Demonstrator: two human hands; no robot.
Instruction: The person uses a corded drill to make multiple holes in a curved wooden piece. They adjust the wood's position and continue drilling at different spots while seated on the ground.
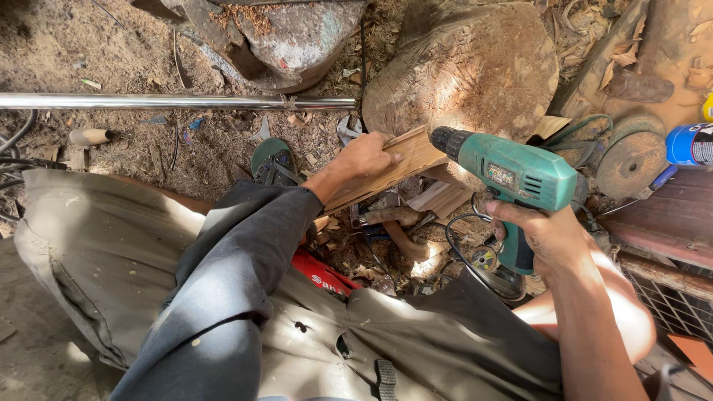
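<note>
The ground is bare dirt strewn with wood chips, sawdust and dry scraps. Across the upper left of the frame a shiny metal pipe (178, 102) lies level, with black cables at the far left edge. Below it, the person's grey trousers (96, 252) fill the lower left. Near the centre a green sandal (272, 160) rests on the dirt. The left hand (362, 157) lies flat on a wooden board (401, 167), its fingers (386, 157) pressed together over the board's top edge, pinning it against a large tree stump (468, 67) at upper centre. Just right of the board, the right hand (538, 234) grips the handle of a green power drill (512, 178), fingers wrapped tight, chuck pointing left at the board's end. At the right edge sit a rusty metal disc (631, 163), a blue can (691, 145) and wire mesh (679, 308).
</note>
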